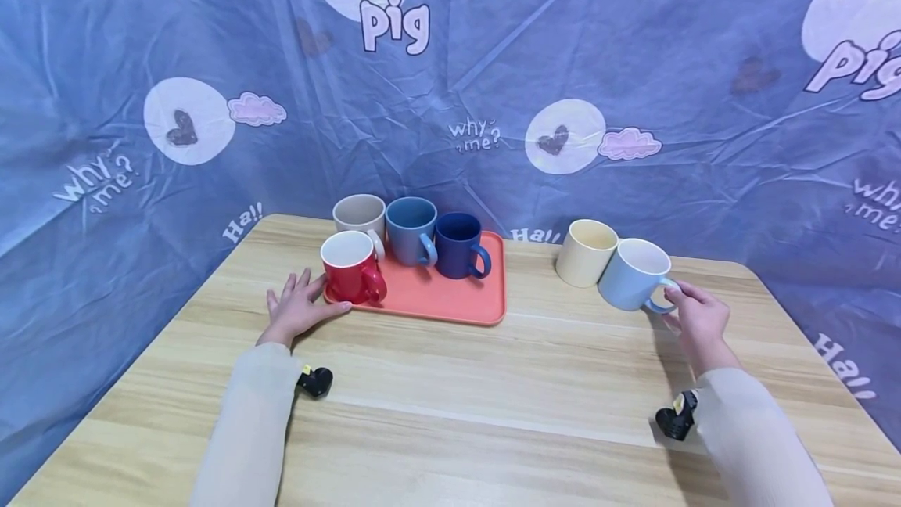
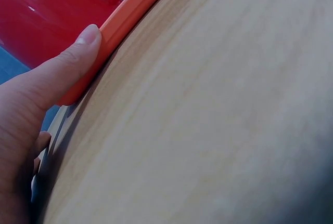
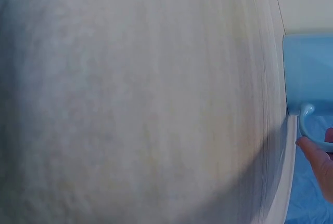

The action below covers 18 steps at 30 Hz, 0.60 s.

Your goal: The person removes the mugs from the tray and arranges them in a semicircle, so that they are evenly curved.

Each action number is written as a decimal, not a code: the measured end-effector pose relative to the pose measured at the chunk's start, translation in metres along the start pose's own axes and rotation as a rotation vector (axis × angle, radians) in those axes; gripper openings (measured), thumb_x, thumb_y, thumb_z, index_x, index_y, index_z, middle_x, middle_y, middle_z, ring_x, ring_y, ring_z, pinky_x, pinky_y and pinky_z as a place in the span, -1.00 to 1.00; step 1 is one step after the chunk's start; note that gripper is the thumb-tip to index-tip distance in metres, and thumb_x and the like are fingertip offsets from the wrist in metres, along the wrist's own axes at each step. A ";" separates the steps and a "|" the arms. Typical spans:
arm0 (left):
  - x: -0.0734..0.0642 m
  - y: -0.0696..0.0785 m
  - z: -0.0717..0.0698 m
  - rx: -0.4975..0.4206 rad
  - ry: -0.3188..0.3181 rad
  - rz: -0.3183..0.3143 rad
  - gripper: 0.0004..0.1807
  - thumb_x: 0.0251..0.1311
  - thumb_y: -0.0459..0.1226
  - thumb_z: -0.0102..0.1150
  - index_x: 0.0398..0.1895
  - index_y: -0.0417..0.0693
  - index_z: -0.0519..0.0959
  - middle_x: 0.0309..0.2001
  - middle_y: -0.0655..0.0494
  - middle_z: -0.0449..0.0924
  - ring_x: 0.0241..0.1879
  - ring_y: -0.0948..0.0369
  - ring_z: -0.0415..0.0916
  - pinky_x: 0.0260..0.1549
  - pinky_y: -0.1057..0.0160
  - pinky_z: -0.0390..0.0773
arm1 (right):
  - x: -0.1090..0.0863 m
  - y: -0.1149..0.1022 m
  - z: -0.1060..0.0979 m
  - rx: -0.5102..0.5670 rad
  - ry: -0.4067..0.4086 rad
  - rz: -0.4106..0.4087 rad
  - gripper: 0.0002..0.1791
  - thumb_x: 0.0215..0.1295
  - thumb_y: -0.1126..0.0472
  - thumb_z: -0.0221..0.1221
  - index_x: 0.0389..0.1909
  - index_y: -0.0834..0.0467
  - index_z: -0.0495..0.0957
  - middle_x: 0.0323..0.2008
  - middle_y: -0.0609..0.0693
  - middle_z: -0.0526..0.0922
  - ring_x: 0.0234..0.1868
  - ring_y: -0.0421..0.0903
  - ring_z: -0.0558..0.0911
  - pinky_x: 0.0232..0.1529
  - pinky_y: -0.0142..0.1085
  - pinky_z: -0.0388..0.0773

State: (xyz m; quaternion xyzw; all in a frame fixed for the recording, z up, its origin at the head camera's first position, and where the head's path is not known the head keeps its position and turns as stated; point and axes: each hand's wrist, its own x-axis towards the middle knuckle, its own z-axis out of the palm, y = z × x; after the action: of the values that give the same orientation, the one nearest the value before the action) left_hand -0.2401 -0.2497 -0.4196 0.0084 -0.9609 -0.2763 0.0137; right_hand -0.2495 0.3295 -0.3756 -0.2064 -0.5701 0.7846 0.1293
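In the head view my left hand [image 1: 299,310] rests at the front left corner of the coral tray [image 1: 436,309]. Its fingers are spread, and the thumb [image 2: 78,60] touches the tray rim beside the red mug [image 1: 346,268]. Behind the red mug on the tray stand a grey mug [image 1: 359,213], a medium blue mug [image 1: 411,225] and a navy mug [image 1: 457,249]. My right hand [image 1: 700,319] pinches the handle of a light blue mug [image 1: 629,280], which sits right beside a cream mug [image 1: 586,257]. In the right wrist view only part of that hand [image 3: 322,169] shows.
A pale wooden table [image 1: 450,405] spreads under everything. At its back hangs a blue printed cloth [image 1: 450,84]. Black wrist devices sit by the left sleeve [image 1: 246,421] and the right sleeve [image 1: 760,433].
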 end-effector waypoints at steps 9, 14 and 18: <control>-0.001 0.001 -0.001 0.002 -0.001 -0.003 0.03 -0.26 0.29 0.11 0.28 -0.03 0.08 0.27 -0.30 -0.20 0.22 -0.20 -0.43 -0.06 -0.26 -0.59 | 0.007 0.001 -0.001 -0.014 -0.005 0.001 -0.89 -0.03 0.33 0.24 -0.52 0.04 0.63 -0.57 -0.13 0.57 -0.42 -0.30 0.53 -0.53 -0.37 0.52; -0.001 0.002 -0.001 0.001 0.001 -0.002 0.03 -0.27 0.29 0.11 0.28 -0.03 0.09 0.27 -0.30 -0.19 0.22 -0.20 -0.43 -0.05 -0.27 -0.58 | 0.018 0.005 -0.008 -0.032 -0.038 0.005 -0.91 -0.06 0.29 0.27 -0.52 0.02 0.63 -0.56 -0.16 0.57 -0.42 -0.32 0.53 -0.52 -0.36 0.52; 0.000 0.001 -0.001 0.002 0.000 -0.001 0.03 -0.26 0.29 0.11 0.28 -0.02 0.09 0.27 -0.30 -0.19 0.22 -0.20 -0.43 -0.06 -0.27 -0.58 | 0.027 0.011 -0.011 -0.059 -0.010 0.011 -0.89 -0.07 0.26 0.28 -0.48 -0.01 0.64 -0.55 -0.18 0.57 -0.38 -0.33 0.52 -0.44 -0.32 0.52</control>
State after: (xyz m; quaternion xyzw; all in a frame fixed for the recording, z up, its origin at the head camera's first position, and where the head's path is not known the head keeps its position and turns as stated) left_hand -0.2398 -0.2492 -0.4183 0.0090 -0.9612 -0.2755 0.0134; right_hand -0.2675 0.3472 -0.3935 -0.2093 -0.5923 0.7693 0.1160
